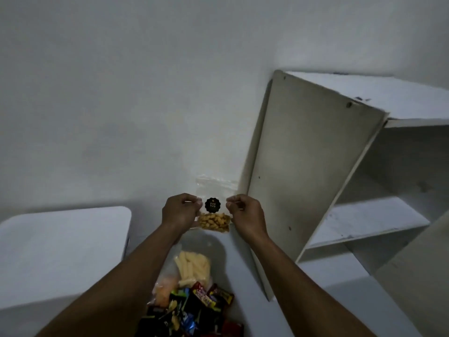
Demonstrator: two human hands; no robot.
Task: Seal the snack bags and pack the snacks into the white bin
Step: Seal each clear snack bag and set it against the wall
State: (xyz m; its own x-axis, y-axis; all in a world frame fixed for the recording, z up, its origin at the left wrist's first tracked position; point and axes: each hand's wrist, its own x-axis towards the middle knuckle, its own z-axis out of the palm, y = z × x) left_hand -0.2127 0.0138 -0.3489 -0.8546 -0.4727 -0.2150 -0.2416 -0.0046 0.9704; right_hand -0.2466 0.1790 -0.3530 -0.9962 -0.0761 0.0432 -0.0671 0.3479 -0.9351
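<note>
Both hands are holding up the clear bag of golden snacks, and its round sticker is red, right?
Not quite. The head view shows the round sticker is black, not red. The rest holds: the left hand and the right hand both hold up the clear bag of golden snacks.

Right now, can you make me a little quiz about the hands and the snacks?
1. True or false: the left hand and the right hand both pinch the clear bag.
2. What colour is the round sticker on that bag? A red, B black, C green.
3. Fill in the missing word: the golden snacks sit at the ___ of the clear bag.

Key: 1 true. 2 B. 3 bottom.
</note>
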